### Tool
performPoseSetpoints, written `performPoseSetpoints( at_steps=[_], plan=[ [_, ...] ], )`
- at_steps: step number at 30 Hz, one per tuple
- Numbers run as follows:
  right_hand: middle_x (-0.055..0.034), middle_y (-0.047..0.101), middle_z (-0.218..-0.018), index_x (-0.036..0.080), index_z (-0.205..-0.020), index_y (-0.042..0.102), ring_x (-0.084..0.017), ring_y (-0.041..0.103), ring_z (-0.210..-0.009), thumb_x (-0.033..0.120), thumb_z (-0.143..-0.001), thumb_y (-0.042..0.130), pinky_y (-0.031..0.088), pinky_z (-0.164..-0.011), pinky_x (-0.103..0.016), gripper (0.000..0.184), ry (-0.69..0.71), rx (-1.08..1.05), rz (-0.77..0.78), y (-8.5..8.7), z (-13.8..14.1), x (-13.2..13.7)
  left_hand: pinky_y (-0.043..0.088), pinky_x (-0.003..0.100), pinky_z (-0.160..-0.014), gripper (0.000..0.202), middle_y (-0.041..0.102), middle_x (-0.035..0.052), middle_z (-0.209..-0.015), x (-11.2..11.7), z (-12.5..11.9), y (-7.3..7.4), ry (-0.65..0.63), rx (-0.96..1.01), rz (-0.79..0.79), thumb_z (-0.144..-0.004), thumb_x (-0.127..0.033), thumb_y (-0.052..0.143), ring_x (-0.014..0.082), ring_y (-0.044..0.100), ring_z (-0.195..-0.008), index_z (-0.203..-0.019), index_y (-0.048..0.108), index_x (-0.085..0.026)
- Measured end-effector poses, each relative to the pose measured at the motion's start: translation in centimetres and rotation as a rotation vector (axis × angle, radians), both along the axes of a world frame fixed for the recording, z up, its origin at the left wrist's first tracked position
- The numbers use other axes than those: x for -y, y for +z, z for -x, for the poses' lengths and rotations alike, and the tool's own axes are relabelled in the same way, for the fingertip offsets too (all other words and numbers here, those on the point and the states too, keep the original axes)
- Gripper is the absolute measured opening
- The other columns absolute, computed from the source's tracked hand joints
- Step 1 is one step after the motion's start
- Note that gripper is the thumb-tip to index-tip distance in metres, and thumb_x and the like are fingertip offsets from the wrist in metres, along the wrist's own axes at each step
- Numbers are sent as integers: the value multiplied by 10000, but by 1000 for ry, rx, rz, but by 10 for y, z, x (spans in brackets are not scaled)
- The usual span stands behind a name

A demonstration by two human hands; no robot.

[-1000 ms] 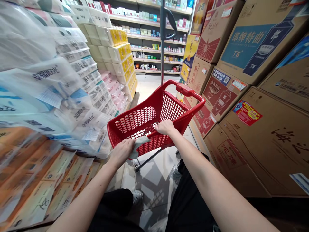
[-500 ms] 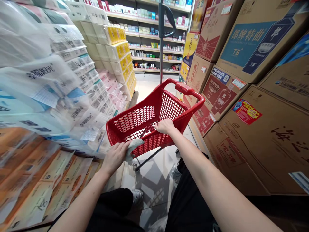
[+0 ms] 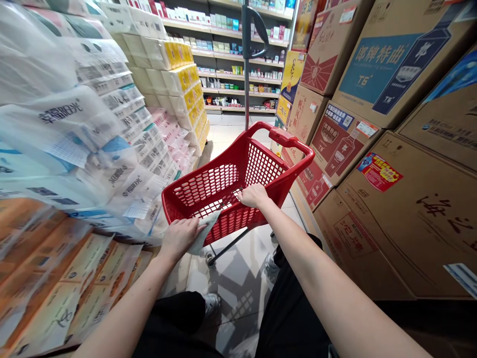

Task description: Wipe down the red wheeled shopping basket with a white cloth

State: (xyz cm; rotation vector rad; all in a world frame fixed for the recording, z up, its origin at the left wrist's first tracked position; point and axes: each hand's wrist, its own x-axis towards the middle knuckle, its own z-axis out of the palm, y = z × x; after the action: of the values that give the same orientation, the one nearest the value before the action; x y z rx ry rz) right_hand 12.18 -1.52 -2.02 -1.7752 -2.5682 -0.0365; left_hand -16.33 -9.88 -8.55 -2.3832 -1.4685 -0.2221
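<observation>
Shopping aisle, hands on a cart. The left hand (image 3: 179, 237) has a grey-green cloth (image 3: 201, 234) pressed against the near edge of a red plastic cart (image 3: 210, 185), fingers closed over it, and one loose end hangs down past the rim. The right hand (image 3: 254, 196) sits on the rim a little further along, fingers curled round it in what looks like a firm hold, though the undersides of the fingers are hidden.

The cloth looks thin, soft and very light, so it'll flop around; easiest to pinch it by the bunched part. The cart should be light but stiff, and its mesh walls look like they'd flex a bit. The rim or the red handle (image 3: 283, 136) at the far end seem the best places to grab, not the mesh.

Tissue packs (image 3: 112, 129) are stacked on the left, smeared with motion blur, and cardboard cartons (image 3: 402, 79) are piled on the right. Shelves (image 3: 231, 59) sit at the back. Can't really make out the basket floor through the mesh, or whether anything's in there. The cart's lower frame is mostly cut off by the view, with just one wheel (image 3: 211, 259) showing.
</observation>
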Motion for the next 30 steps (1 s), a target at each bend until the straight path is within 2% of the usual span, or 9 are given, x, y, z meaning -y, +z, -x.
performPoseSetpoints(
  at_steps=[3, 6, 11, 15, 17, 20, 23, 27, 30],
  plan=[
    [-104, 755, -1035, 180, -996, 781, -246, 691, -996, 391, -990, 276, 469, -825, -332, 547, -21, 16, 21, 2, -3, 1, 428, 356, -742, 500, 708, 105, -793, -2, -8, 3, 23, 41, 85, -1005, -472, 266, 255, 667, -791, -812, 625, -182],
    [-102, 753, -1046, 186, -1006, 779, -247, 690, -1000, 389, -989, 273, 468, -834, -339, 545, -16, 33, 31, 4, -5, 1, 443, 336, -733, 600, 735, 102, -849, -5, -13, 5, 119, 115, 191, -1013, -463, 166, 250, 689, -823, -852, 674, -189],
    [-116, 754, -1027, 174, -984, 779, -250, 690, -990, 408, -986, 275, 468, -823, -331, 557, -17, 23, 27, 2, -7, 2, 477, 313, -778, 674, 738, 90, -1117, -23, -9, 10, 281, 288, 498, -977, -574, 161, 271, 674, -1058, -1101, 722, -223],
    [-120, 756, -997, 166, -980, 782, -252, 694, -970, 374, -974, 291, 464, -817, -329, 533, -15, 30, -5, 0, -4, 4, 481, 315, -714, 652, 743, 160, -1029, -40, -11, 18, 365, 279, 608, -952, -546, 248, 287, 694, -937, -968, 752, -133],
    [-125, 755, -1003, 161, -981, 782, -250, 693, -967, 370, -974, 290, 461, -821, -327, 534, -17, 44, -7, -1, -3, 4, 478, 320, -710, 597, 736, 173, -981, -42, -15, 20, 385, 278, 587, -954, -491, 275, 281, 686, -913, -910, 742, -122],
    [-128, 753, -1001, 156, -971, 781, -257, 692, -963, 371, -971, 292, 464, -809, -328, 534, -19, 64, -4, 0, -1, 5, 471, 322, -812, 512, 693, 141, -1080, -31, -21, 19, 369, 343, 437, -976, -467, 284, 251, 634, -1033, -1051, 681, -153],
    [-120, 753, -1001, 164, -949, 782, -259, 692, -964, 367, -977, 280, 466, -788, -324, 542, -10, 82, 13, 0, 0, 5, 460, 315, -813, 438, 668, 101, -1004, -7, -21, 14, 228, 395, 247, -1004, -433, 282, 209, 615, -942, -1008, 635, -174],
    [-130, 751, -996, 166, -942, 779, -258, 693, -963, 389, -988, 267, 459, -792, -322, 561, -25, 117, 39, 0, 3, 6, 439, 334, -821, 353, 646, 85, -942, 24, -14, 7, 7, 261, 114, -1009, -404, 334, 207, 579, -901, -931, 604, -190],
    [-144, 746, -1013, 156, -941, 780, -269, 690, -982, 384, -988, 268, 455, -809, -333, 562, -37, 142, 41, -1, 6, 8, 436, 326, -788, 235, 640, 84, -951, 31, -8, 5, -43, 195, 82, -995, -306, 383, 206, 575, -898, -956, 584, -190]
  ],
)
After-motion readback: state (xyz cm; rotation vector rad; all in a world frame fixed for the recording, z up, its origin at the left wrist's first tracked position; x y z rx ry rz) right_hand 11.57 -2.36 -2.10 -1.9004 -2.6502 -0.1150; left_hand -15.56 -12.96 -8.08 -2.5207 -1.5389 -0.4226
